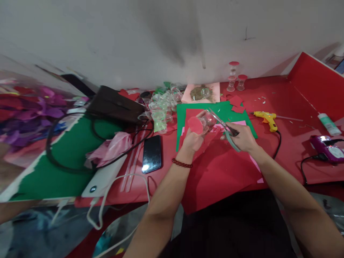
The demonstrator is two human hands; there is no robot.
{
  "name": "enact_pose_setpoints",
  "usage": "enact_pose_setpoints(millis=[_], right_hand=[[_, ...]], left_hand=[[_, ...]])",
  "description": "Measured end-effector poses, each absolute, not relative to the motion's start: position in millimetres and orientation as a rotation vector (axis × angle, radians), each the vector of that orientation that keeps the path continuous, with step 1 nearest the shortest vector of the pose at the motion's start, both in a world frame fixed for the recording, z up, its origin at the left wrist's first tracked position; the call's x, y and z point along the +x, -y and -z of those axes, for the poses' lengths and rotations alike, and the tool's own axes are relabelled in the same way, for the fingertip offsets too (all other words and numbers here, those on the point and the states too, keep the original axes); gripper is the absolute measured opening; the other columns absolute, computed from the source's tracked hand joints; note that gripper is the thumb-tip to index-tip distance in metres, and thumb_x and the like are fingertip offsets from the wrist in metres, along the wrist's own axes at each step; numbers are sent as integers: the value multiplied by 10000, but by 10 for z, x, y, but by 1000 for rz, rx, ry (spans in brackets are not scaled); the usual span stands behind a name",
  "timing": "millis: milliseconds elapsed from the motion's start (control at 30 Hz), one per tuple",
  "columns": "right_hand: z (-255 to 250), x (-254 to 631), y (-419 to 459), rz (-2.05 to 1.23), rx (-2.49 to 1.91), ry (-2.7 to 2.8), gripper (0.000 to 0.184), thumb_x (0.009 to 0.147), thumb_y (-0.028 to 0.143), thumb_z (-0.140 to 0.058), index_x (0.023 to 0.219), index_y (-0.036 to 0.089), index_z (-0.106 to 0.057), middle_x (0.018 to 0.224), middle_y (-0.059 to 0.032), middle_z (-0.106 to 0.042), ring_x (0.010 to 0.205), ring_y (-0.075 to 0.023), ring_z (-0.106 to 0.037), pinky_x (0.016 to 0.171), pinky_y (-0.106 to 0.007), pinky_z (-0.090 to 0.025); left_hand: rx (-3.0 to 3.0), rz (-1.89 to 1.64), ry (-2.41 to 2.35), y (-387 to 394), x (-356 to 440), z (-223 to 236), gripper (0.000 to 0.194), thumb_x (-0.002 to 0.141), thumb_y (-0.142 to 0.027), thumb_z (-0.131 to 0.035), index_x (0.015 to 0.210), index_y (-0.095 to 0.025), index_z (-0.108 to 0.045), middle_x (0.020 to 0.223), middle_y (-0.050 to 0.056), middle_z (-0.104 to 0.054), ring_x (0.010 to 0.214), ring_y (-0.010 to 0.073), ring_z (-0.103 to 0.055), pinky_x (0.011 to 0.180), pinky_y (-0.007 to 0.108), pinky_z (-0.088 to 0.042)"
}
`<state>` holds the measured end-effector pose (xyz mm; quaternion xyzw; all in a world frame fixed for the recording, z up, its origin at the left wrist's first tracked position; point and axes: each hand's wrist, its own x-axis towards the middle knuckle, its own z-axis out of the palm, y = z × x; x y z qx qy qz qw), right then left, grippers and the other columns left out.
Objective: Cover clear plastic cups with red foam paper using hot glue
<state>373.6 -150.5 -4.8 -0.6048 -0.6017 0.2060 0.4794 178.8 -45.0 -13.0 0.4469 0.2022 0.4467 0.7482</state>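
Observation:
My left hand (192,141) is closed around an hourglass-shaped pair of clear plastic cups (195,125), tilted on its side, with a round red cover on its near end. In my right hand (244,138) is a pair of scissors (219,120) with grey handles, its blades reaching the far end of the cups. Whether the blades are cutting is too small to tell. Beneath both hands lie red paper sheets (220,172) and a green sheet (248,125), with red scraps among them. Two finished-looking cup hourglasses (240,85) with red covers stand at the back.
A pile of clear cups (162,104) and a pink sheet (188,94) bearing sand lie at the back. A yellow glue gun (266,116) and a white-green bottle (329,124) are at right. Left are a phone (152,154), a dark bag (114,107) and cables.

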Motion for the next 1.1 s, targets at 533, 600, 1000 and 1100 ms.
enact_pose_setpoints(millis=[533,600,1000,1100], right_hand=[[-32,3832,1532,-573,-1487,1460,524,761,627,-815,1074,215,-898,628,28,-571,588,-145,-452,573,-281,-422],[-27,3831,1524,-550,-1515,1458,502,773,639,-808,1006,201,-888,633,22,-574,605,-151,-478,584,-278,-417],[-75,3887,1514,-402,-1619,1223,589,735,718,-820,1035,219,-727,719,34,-529,647,-144,-434,625,-302,-371],[-73,3863,1513,-456,-1587,1250,586,727,709,-841,1029,226,-704,719,39,-530,648,-143,-439,622,-302,-376]], left_hand=[[1086,-1034,-411,355,1710,154,613,784,-246,-944,1350,-333,-725,1086,10,-727,1088,203,-722,885,319,-582],[1088,-1040,-411,354,1716,155,581,789,-274,-944,1327,-340,-734,1117,16,-743,1088,202,-724,885,323,-591],[916,-939,-504,387,1749,122,291,805,-246,-889,1077,-224,-786,1116,52,-810,916,173,-737,848,331,-617],[834,-912,-532,399,1748,102,209,873,-331,-819,1042,-211,-791,1101,74,-822,964,201,-760,911,358,-633]])
